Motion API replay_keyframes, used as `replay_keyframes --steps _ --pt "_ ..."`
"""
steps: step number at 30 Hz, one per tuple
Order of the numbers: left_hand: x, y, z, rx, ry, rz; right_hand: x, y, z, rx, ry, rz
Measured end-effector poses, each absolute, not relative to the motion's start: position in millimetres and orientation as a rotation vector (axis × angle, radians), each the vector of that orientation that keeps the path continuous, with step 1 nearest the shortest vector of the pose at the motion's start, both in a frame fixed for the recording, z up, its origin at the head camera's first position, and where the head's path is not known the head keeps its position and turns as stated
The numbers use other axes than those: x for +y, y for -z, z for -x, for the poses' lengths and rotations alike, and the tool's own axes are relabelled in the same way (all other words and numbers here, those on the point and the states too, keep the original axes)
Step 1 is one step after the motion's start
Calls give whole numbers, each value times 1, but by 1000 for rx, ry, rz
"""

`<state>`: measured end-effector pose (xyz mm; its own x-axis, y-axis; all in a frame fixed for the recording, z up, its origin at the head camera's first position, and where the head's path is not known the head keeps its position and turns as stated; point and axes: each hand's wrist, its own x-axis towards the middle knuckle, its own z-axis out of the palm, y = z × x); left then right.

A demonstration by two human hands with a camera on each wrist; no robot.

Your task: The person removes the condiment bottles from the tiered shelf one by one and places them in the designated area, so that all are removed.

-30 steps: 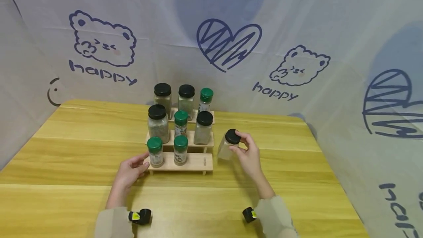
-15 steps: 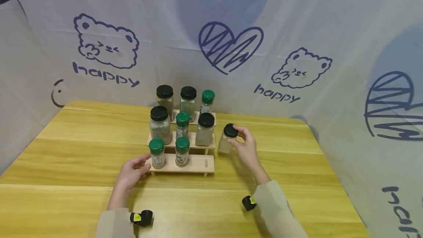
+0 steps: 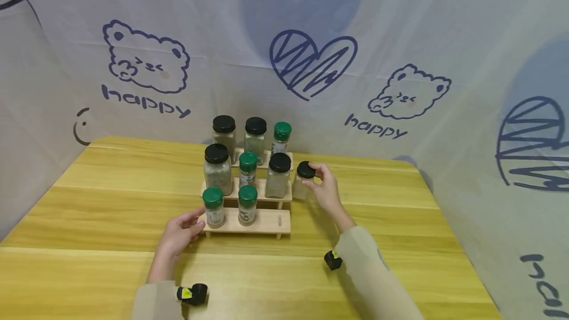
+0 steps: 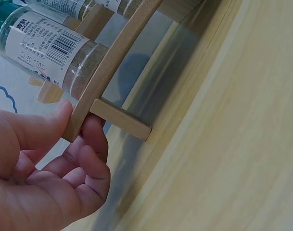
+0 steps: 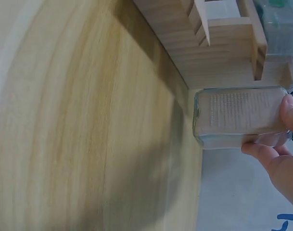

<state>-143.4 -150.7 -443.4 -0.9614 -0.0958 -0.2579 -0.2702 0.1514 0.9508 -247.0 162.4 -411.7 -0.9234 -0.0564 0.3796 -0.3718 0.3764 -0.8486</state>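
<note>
My right hand (image 3: 325, 189) grips a square glass spice jar (image 5: 237, 115) near its black lid (image 3: 305, 169). The jar is right of the wooden spice rack (image 3: 268, 220), level with the middle tier, and holds pale contents. At the rack's front left corner, my left hand (image 3: 178, 233) pinches the end of the lowest shelf (image 4: 108, 72), thumb above and fingers below. Two green-capped spice bottles stand on that shelf, a left one (image 3: 215, 207) and a middle one (image 3: 247, 205); its right end is bare.
On the middle tier stand a large black-lidded jar (image 3: 218, 172), a green-capped bottle (image 3: 248, 169) and a square black-lidded jar (image 3: 278, 177). Two black-lidded jars and a green-capped bottle (image 3: 281, 140) fill the top tier. Behind the wooden table (image 3: 378, 241) hangs a printed cloth (image 3: 213, 23).
My right hand has carried the spice jar away from me and a little left, closer to the rack. The left hand stays at the shelf end.
</note>
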Motion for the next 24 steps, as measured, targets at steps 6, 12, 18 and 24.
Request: replay_keyframes --steps 6,12,18,24 --pt "-151 445 144 2280 -1935 355 160 410 250 -2392 -1549 -383" --pt "-152 446 143 2275 -1937 360 160 414 256 -2426 -1519 -342" --pt "-151 444 143 2274 -1944 362 159 418 258 -2417 -1519 -352" --pt "-151 445 143 2258 -1966 372 160 420 259 -2429 -1555 -336"
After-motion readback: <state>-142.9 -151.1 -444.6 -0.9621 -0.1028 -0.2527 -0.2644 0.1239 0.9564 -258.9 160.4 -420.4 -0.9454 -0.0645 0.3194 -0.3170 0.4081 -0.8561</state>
